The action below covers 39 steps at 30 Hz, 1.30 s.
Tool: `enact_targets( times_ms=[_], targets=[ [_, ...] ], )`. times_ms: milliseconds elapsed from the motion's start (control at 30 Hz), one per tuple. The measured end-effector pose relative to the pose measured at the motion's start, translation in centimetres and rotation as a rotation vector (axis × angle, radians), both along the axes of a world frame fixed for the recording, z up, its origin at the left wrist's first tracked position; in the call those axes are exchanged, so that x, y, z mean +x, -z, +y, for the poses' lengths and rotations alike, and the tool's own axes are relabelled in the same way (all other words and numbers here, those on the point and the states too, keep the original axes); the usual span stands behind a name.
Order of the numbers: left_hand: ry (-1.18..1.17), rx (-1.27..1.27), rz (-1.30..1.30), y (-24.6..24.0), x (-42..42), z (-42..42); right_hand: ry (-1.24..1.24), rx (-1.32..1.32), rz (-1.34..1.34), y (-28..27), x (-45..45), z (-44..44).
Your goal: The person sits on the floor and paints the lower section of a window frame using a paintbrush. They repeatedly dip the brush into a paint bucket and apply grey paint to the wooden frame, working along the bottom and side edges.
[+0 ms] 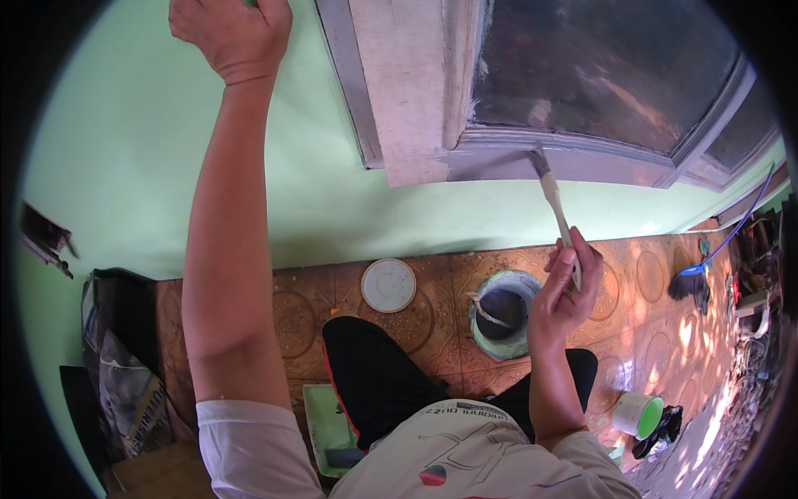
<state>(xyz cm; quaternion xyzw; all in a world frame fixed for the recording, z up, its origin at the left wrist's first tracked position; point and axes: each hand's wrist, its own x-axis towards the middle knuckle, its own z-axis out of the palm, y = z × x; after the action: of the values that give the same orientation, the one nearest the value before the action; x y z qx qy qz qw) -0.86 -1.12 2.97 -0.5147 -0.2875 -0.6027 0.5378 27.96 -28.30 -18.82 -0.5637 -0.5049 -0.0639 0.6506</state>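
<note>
My right hand [570, 284] holds a paintbrush [552, 187] by its pale handle, bristles up against the lower rail of a window frame [499, 163]. Wet grey paint coats part of that rail; the wood to its left is paler and bare-looking. Below the hand, on the floor, stands a paint bucket [536, 284] with dark grey paint and a stick-like tool [489, 312] leaning inside. My left hand [234, 31] is raised at the top edge against the green wall [124, 125], its fingers curled and partly cut off; whether it holds something cannot be seen.
A round white lid [388, 285] lies on the brown tiled floor [430, 349]. A green paint tray [318, 405] is beside my left knee. At right are a tipped white tub [636, 415] with green inside, a black plastic bag [659, 433] and a blue broom [689, 277]. Sacks [131, 393] stand at left.
</note>
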Motion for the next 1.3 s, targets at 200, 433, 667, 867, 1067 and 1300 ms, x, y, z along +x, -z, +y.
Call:
enact_targets(
  times_ms=[200,433,667,867,1067,1300],
  targets=[
    [0.025,0.0,0.016,-0.1,0.1,-0.5,-0.091,-0.045,-0.206,0.6,-3.2,-0.1],
    [0.131,-0.006,-0.011,-0.2,0.1,0.3,-0.472,-0.043,-0.194,0.1,-9.5,0.9],
    [0.15,-0.072,-0.005,-0.2,-0.4,0.2,-0.268,-0.086,-0.176,0.7,-4.7,1.1],
    [0.141,-0.094,-0.014,-0.1,-0.5,0.3,0.0,-0.072,-0.05,2.3,1.5,-0.3],
    [0.118,-0.139,-0.023,0.0,-0.1,-0.3,-0.155,-0.036,-0.269,2.2,-3.5,0.4],
    [0.122,-0.092,-0.027,0.1,0.1,0.3,-0.487,-0.079,-0.146,1.5,-8.3,0.5]
  ],
)
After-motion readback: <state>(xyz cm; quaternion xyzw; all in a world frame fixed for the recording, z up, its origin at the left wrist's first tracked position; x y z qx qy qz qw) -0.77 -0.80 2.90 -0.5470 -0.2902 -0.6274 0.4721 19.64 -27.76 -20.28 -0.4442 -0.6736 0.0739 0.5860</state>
